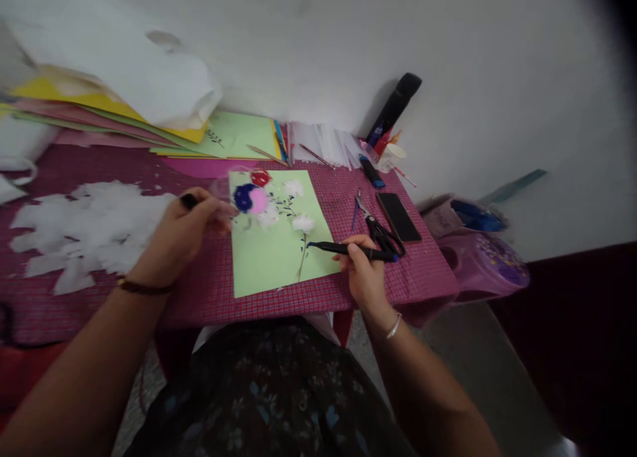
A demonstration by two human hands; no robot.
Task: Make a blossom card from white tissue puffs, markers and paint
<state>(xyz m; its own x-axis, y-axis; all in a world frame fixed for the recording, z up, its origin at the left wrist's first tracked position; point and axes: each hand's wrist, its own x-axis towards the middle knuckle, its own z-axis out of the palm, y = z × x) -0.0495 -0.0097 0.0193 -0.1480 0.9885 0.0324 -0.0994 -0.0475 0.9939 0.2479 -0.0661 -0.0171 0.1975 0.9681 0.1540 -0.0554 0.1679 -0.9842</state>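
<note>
On the table lies a light green sheet of paper (269,264) with a drawn flower stem, small leaves and white paper flowers (303,223). My right hand (365,274) grips a black marker pen (336,247) with a blue end, its tip at the leaves by the lower stem. Over the sheet's upper left, my left hand (192,225) pinches the edge of a clear plastic paint palette, with dark blue, pink (258,201) and red paint on it. A small black piece, perhaps the marker's cap, also shows at the left hand's fingers.
A pile of white paper pieces (99,225) lies left. Coloured sheets (109,115) are stacked behind, beside clear plastic strips (326,145). At the right are scissors (381,235), a phone (399,217) and paint tubes (382,142). A purple bin (478,268) stands past the table's right edge.
</note>
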